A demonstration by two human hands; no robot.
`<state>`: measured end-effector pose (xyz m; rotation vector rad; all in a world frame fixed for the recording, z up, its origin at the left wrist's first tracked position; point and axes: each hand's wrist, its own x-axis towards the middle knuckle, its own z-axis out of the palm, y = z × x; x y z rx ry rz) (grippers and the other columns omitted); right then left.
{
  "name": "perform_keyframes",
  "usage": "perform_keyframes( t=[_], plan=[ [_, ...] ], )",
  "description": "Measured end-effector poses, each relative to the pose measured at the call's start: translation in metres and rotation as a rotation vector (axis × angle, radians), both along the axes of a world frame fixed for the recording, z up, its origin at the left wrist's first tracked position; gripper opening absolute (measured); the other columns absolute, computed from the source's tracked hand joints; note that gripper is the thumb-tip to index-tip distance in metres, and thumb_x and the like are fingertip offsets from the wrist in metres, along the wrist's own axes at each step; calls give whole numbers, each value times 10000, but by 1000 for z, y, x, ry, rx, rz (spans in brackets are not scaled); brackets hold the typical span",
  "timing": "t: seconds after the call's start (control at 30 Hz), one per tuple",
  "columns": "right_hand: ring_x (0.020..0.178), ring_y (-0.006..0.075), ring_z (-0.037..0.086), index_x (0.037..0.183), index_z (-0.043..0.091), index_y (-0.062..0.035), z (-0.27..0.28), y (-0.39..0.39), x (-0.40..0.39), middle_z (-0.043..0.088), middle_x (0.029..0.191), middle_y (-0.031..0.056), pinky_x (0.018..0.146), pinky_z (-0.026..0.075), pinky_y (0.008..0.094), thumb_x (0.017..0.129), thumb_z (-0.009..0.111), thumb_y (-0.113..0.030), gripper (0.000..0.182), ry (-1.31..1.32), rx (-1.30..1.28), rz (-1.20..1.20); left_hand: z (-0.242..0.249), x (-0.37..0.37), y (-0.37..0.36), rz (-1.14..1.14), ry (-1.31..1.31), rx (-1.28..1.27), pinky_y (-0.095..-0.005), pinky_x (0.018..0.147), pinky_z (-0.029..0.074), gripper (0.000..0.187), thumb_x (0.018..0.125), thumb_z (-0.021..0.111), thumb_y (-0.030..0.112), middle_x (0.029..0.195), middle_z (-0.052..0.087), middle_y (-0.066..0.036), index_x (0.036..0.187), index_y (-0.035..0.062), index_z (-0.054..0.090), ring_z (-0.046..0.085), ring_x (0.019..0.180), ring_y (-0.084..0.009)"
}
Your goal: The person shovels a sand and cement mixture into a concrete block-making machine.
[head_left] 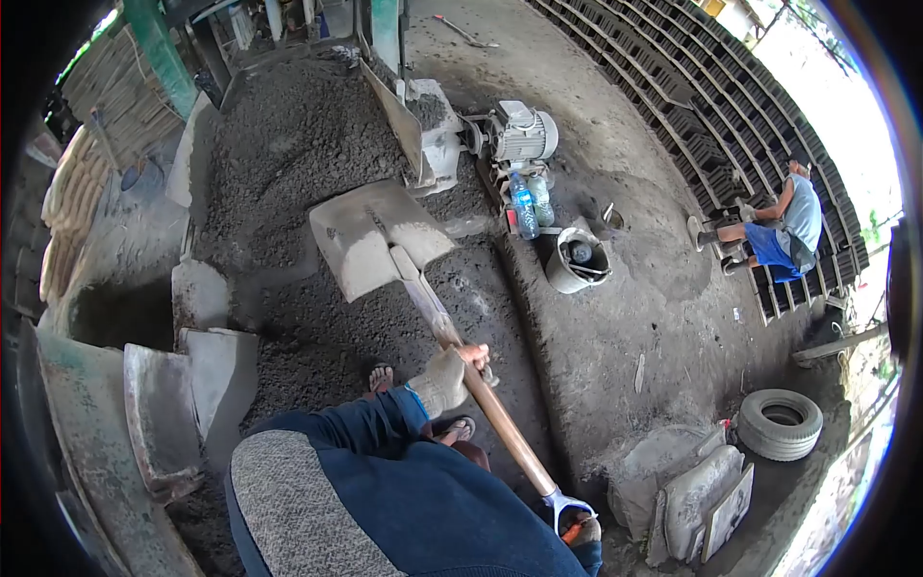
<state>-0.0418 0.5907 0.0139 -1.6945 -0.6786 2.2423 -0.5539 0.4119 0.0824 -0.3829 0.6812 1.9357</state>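
Note:
A shovel (495, 415) slants across the view, its wide flat blade (370, 245) uppermost and bare of any load. The blade overlaps the dark, crumbly mix (288, 130) heaped in the trough ahead. Fingers of my left hand (442, 379), in a pale work glove with the fingertips showing, are wrapped around the middle of the wooden shaft. At the lower right, my right hand (583, 530) is closed on the shovel's D-shaped end grip, partly hidden by the sleeve and handle.
An electric motor (524, 132), plastic bottles (524, 205) and a bucket (578, 261) stand along the raised ledge to the right. Another person (788, 226) crouches by racks of dark blocks (673, 106). A tire (780, 424) and slabs (697, 495) lie lower right; curved panels (159, 413) stand left.

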Motion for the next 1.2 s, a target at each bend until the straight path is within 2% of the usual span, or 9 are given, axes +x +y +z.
perform_keyframes(
  t=[0.1, 0.33, 0.6, 0.73, 0.8, 0.93, 1.0, 1.07, 1.2],
  plan=[
    [933, 335, 685, 1160, 595, 23, 31, -14, -18, 691, 990, 167, 823, 593, 446, 816, 569, -147, 385, -13, 41, -8, -10, -36, 1, 32, -10, -28, -504, 771, 512, 152, 847, 656, 95, 727, 541, -50, 740, 80, 549, 554, 639, -240],
    [565, 245, 599, 941, 647, -2, 49, -95, -206, 643, 754, 116, 514, 535, 378, 764, 609, -121, 216, -51, 185, -18, -4, -193, -41, 63, 85, 103, -488, 616, 460, 131, 668, 618, 68, 650, 509, -86, 621, 63, 496, 520, 532, -262],
    [610, 240, 578, 939, 588, -71, 66, -177, -441, 579, 731, 79, 528, 500, 398, 901, 644, -169, 119, 237, 346, 147, 3, -427, -93, 194, 382, -10, -484, 546, 464, 192, 729, 612, 119, 664, 529, -128, 601, 49, 487, 507, 512, -264],
    [768, 165, 619, 1086, 581, 26, 106, -183, -513, 638, 862, 73, 678, 516, 310, 918, 662, -265, 346, 676, 532, 477, 32, -501, -102, 405, 541, -55, -406, 498, 466, 129, 805, 624, 99, 641, 491, -77, 786, 57, 503, 495, 509, -243],
    [789, 162, 614, 1125, 553, 27, 161, -186, -526, 636, 885, 73, 701, 510, 309, 941, 649, -285, 376, 537, 717, 568, 54, -513, -101, 420, 487, -224, -373, 548, 489, 171, 827, 641, 126, 644, 496, -66, 786, 78, 482, 514, 545, -219],
    [622, 162, 545, 1062, 557, -30, 204, -103, -450, 542, 762, 25, 589, 480, 325, 888, 668, -204, 270, 1089, 317, 289, 102, -416, -74, 424, 280, 47, -402, 626, 502, 291, 879, 653, 245, 645, 468, -55, 780, 90, 427, 510, 582, -240],
    [576, 158, 543, 1086, 564, -40, 238, -57, -394, 582, 795, 43, 502, 472, 306, 853, 694, -231, 328, 750, 755, 198, 125, -345, -65, 243, 241, 292, -411, 733, 510, 300, 903, 656, 289, 696, 471, -37, 956, 76, 451, 552, 671, -211],
    [601, 163, 567, 1105, 566, -24, 242, 31, -320, 610, 825, 76, 491, 480, 315, 852, 707, -260, 373, 484, 985, 184, 143, -293, -49, 264, 2, 340, -466, 867, 479, 360, 905, 655, 378, 742, 500, -73, 936, 62, 486, 581, 795, -261],
    [666, 148, 587, 1119, 586, 18, 337, 77, -320, 619, 810, 80, 543, 471, 285, 877, 652, -263, 377, 138, 1768, 196, 132, -230, -15, 162, 48, 488, -538, 947, 449, 484, 917, 600, 504, 913, 618, -171, 907, 20, 597, 592, 961, -339]
  ],
)
